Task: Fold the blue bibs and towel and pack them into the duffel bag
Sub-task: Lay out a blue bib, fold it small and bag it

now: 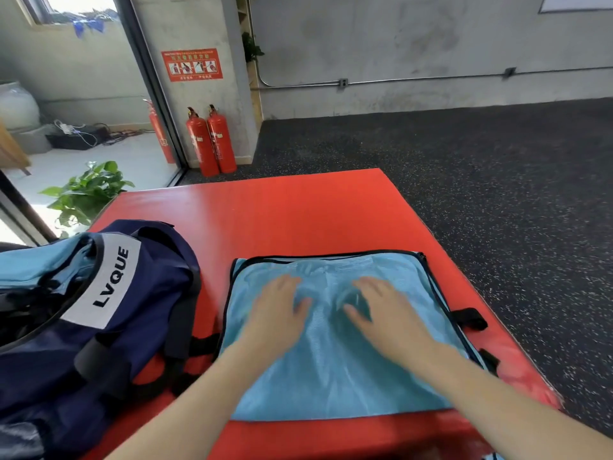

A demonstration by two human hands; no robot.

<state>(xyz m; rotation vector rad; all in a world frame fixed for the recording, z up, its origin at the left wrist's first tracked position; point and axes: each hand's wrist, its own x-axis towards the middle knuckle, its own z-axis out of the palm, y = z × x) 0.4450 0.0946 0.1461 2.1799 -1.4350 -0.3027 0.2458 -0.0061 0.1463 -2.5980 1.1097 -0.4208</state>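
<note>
You are looking down at a red padded mat [298,214] on a dark speckled floor, and it serves as your working surface. Straight ahead at twelve o'clock lies a light blue mesh bib [331,370] with dark trim, spread flat and roughly square, apparently already doubled over once, though the layers are hard to separate by eye. Both of your hands lie on its far half with fingers straight and spread, palms down, gripping nothing: your left hand [277,307] sits toward eleven o'clock and your right hand [381,310] toward one o'clock, close together but not touching. Both are slightly blurred, so you seem to be smoothing or pressing the fabric. At about nine o'clock, just beside the bib, sits the navy duffel bag [139,313] with a white label reading LVQUE. Its mouth looks open, and light blue fabric [36,260] shows at its upper left edge, which suggests at least one item is packed already; whether that is a bib or the towel cannot be told. By this view the task is partway through: this bib needs further folding and packing. Two red fire extinguishers [212,141] stand by the wall beyond.
</note>
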